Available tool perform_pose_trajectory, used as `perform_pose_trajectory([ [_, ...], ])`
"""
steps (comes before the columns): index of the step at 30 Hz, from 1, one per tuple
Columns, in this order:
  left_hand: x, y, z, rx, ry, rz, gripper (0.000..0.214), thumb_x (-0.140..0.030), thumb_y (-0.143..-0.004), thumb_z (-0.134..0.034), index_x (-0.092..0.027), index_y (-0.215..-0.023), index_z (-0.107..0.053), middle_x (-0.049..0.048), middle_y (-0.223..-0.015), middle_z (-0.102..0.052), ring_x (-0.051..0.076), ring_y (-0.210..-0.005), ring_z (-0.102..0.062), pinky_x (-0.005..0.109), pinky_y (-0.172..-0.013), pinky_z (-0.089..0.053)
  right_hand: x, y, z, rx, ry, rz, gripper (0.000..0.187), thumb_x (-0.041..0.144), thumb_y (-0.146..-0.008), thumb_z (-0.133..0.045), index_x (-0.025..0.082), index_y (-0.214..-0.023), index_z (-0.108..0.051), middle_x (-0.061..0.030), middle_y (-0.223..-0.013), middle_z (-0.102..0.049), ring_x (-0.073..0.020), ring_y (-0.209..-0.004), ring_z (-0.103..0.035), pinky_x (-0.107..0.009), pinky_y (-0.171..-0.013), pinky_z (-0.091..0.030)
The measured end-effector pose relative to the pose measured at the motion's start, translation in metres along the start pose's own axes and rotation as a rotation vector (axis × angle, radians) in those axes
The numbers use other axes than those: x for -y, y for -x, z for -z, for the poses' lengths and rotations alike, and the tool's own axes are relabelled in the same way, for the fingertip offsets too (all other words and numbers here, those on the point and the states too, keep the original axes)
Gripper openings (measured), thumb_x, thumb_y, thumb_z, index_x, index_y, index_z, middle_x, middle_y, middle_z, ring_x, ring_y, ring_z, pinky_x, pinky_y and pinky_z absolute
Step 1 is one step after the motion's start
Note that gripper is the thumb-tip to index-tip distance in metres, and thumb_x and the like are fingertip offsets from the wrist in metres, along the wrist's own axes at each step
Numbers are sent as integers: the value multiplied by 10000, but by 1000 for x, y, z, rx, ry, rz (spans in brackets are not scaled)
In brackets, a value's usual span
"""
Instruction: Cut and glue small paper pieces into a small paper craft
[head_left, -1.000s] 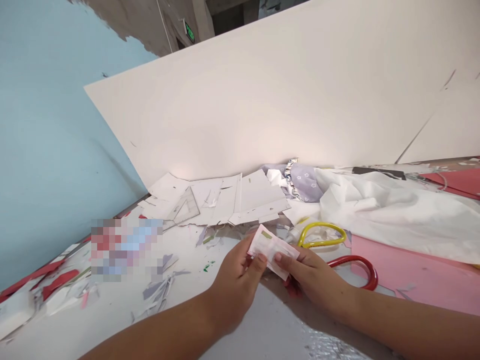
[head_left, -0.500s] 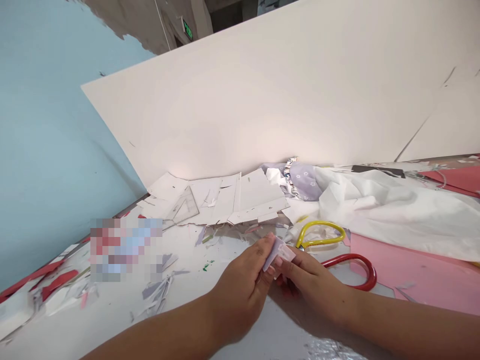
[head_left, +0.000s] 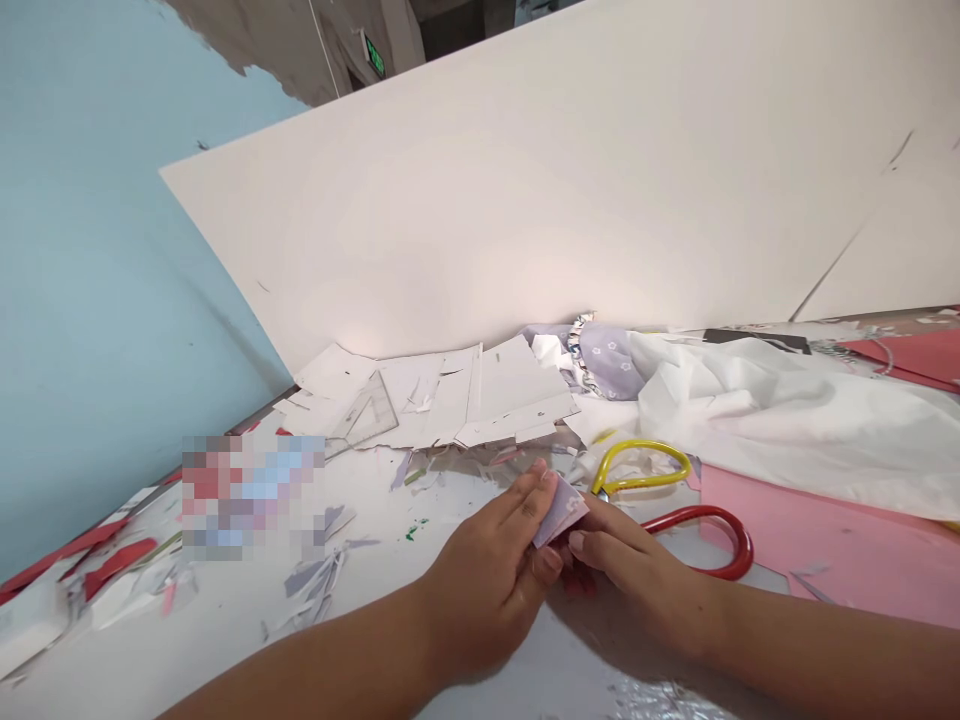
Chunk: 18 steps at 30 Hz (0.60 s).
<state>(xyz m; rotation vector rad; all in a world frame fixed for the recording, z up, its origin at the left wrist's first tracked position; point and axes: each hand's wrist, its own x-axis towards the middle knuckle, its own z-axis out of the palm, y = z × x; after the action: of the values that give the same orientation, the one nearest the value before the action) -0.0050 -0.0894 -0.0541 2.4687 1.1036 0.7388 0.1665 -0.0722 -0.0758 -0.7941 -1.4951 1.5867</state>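
A small folded lavender piece with a pale flower print (head_left: pixel 559 512) is between my two hands, above the white tabletop. I cannot tell whether it is paper or cloth. My left hand (head_left: pixel 487 570) is closed on its left side, fingers along the edge and thumb below. On the other side, my right hand (head_left: pixel 626 560) pinches the right edge, its fingertips partly hidden behind the piece. Just beyond my right hand lie scissors with one yellow and one red handle (head_left: pixel 739 540); their blades are mostly hidden.
Behind are white card sheets (head_left: pixel 517 385) with a clear set square (head_left: pixel 371 412) on them. Crumpled white cloth (head_left: pixel 772 410) and pink sheets (head_left: pixel 817 530) lie to the right. Paper scraps (head_left: pixel 319 590) litter the left. A large white board (head_left: pixel 525 190) stands at the back.
The folded piece has turned slightly and sits a little lower. My right thumb has slid off its front face, down toward the lower right edge.
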Motion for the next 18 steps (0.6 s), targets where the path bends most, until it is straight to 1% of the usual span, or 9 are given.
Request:
perform_pose_trajectory([
  [2,2,0,0,6,-4,-24,554,-317,-883,-385,-143,-1387,-232,92,-1457,-213,223,-1325,-214,382,-1079,-242,1,0,1,29,23,4,158,287,-760,-472,187,-639,-459,11,-599,-473,-135,-598,-442,-276,-582,-355],
  [4,3,0,1,10,16,-35,565,-326,-876,-402,-141,-1385,-239,98,-1462,-193,229,-1327,-206,378,-1078,-236,2,0,-1,10,14,-28,242,368,-788,-475,185,-632,-455,11,-579,-465,-132,-581,-426,-275,-568,-345],
  [6,3,1,0,-4,72,-16,561,-328,-876,-406,-167,-1387,-237,83,-1465,-194,233,-1329,-197,383,-1081,-218,3,-1,-5,-13,-81,-72,254,379,-784,-489,186,-625,-446,17,-562,-455,-124,-560,-410,-268,-549,-337],
  [8,2,2,0,-47,165,56,558,-334,-876,-412,-199,-1387,-233,69,-1457,-229,236,-1321,-218,388,-1077,-218,7,-2,-10,-26,-229,-104,219,331,-749,-515,189,-608,-425,32,-536,-428,-110,-529,-385,-256,-530,-331],
  [10,-1,2,0,-106,307,178,549,-352,-873,-422,-220,-1378,-250,77,-1419,-316,245,-1266,-327,386,-1031,-294,12,-4,-16,-41,-337,-136,201,287,-704,-533,190,-583,-405,43,-511,-400,-97,-500,-359,-244,-511,-323],
  [12,-4,0,-1,-129,503,292,490,-370,-869,-428,-216,-1326,-344,103,-1296,-476,240,-1103,-502,364,-904,-418,15,-5,-18,-53,-326,-157,187,262,-682,-540,184,-568,-413,43,-506,-406,-89,-484,-356,-235,-494,-313],
  [14,-6,-4,-2,-132,706,362,371,-366,-862,-445,-192,-1187,-486,95,-1063,-620,208,-891,-598,325,-762,-475,16,-6,-16,-44,-218,-155,164,245,-685,-544,175,-575,-444,35,-519,-438,-88,-487,-378,-231,-489,-304],
  [16,-7,-8,-3,-160,843,408,245,-341,-850,-476,-173,-1006,-564,59,-867,-646,177,-770,-605,296,-697,-477,15,-7,-12,-25,-93,-135,155,248,-701,-549,169,-596,-467,31,-532,-456,-92,-495,-400,-231,-488,-297],
  [18,-6,-10,-3,-201,899,446,173,-315,-835,-506,-166,-897,-570,36,-800,-626,162,-739,-595,288,-687,-467,13,-8,-7,-14,-9,-119,171,285,-727,-551,167,-630,-474,33,-536,-456,-95,-502,-409,-232,-490,-294],
])
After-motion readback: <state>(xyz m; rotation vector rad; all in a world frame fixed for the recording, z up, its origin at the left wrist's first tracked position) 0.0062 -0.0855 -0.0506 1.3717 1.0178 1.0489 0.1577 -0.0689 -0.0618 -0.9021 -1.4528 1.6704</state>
